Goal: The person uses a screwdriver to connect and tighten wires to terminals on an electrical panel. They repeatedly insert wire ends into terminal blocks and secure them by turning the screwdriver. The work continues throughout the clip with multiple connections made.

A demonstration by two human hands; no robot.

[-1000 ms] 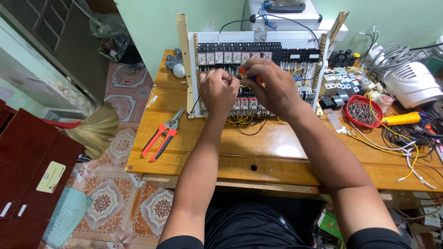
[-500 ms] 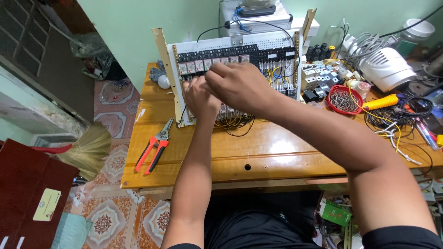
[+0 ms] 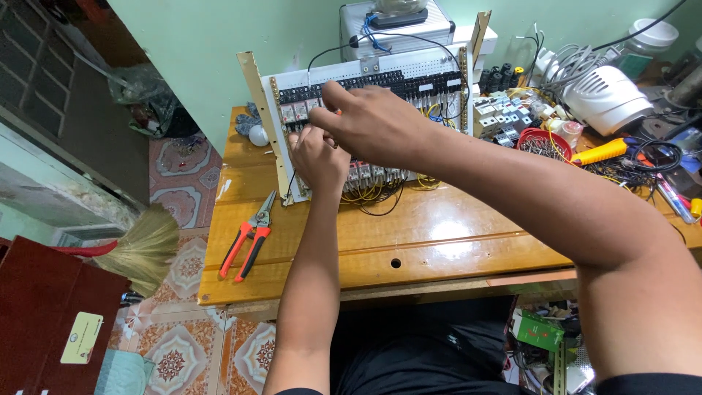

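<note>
I see both hands on the relay panel (image 3: 365, 124): left hand (image 3: 318, 157) curled closed, right hand (image 3: 373, 121) pinching something orange, beside red-handled cutters (image 3: 248, 238) on the worktop (image 3: 439, 234).

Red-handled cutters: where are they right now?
In the head view the red-handled cutters lie on the wooden table, left of the left hand, below the control panel's left corner.

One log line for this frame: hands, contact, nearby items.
left hand: on panel relays | right hand: on upper row | cutters: on table, untouched
</note>
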